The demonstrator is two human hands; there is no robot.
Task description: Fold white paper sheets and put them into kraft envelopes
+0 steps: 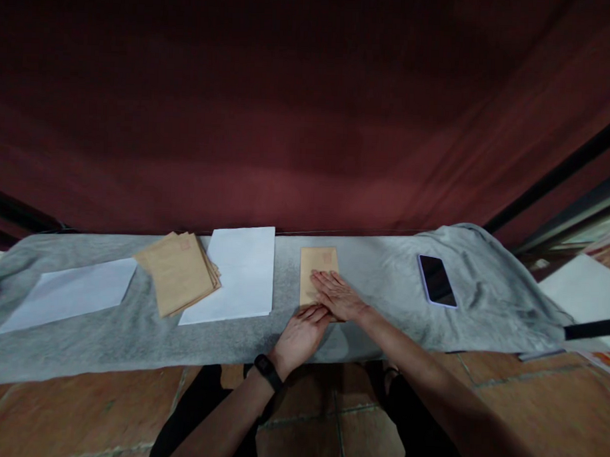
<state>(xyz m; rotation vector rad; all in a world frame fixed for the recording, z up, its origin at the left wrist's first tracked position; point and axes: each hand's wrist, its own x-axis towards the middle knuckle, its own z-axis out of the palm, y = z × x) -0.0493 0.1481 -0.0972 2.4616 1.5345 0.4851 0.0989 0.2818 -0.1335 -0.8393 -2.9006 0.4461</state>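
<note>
Brown envelope (308,268) lies flat on the cloth-covered tabletop (378,264), right of the white sheets (248,270), right hand (337,295) spread open over it, left-hand (302,332) grip at near end unclear; probably light, bendable, easily creased, best held by long edges.

**Upper-limb position**

Right forearm (420,359) enters from the frame's lower right, left forearm (223,419) from lower left. Right hand (339,296): flat, palm down, fingers (324,280) toward upper left. Left hand (300,333): palm down, just below.
</note>
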